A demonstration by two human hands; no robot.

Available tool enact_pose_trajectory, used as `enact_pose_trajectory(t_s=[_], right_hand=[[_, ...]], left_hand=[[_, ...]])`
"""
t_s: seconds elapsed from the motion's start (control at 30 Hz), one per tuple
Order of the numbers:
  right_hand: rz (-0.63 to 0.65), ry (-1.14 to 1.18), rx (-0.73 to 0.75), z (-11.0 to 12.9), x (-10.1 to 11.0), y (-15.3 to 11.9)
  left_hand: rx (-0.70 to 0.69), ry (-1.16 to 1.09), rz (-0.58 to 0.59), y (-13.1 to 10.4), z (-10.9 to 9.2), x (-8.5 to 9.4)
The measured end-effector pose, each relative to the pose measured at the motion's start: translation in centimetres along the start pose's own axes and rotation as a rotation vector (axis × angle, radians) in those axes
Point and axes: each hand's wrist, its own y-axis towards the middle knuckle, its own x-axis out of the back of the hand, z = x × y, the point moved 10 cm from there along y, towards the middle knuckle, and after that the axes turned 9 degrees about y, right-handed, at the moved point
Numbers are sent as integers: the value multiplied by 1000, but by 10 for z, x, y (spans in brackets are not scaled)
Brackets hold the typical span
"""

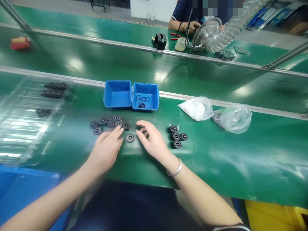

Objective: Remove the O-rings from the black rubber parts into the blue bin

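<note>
My left hand (107, 148) reaches over a cluster of round black slotted caps (110, 123), its fingers stretched out at the near side of the group. Whether its fingertips touch a cap, I cannot tell. My right hand (154, 141) is open, with thumb and curved fingers apart and nothing between them. On the green bench between my hands lies a single round black part (130, 138) with a lighter ring face. Right of my right hand stand several taller black cylinders (175, 136) with slotted tops, with small white bits (178, 127) beside them.
Two blue bins (117, 94) stand behind the caps; the right one holds black O-rings (143, 99). Plastic bags (197, 108) lie at the back right. Clear trays (26, 122) with black parts sit on the left. A co-worker's hand (193, 27) is beyond the metal rail.
</note>
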Motion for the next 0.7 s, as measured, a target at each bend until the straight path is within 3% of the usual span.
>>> enact_pose_trajectory(t_s=[0.1, 0.27, 0.43, 0.7], right_hand=[[41, 137, -149, -24, -21, 22], [149, 324, -277, -51, -44, 40], [182, 465, -310, -59, -48, 40], [199, 479, -295, -55, -47, 38]], left_hand=[[0, 9, 39, 4, 9, -10], [-108, 27, 136, 10, -1, -22], [-188, 69, 241, 10, -10, -26], [-208, 35, 297, 10, -7, -28]])
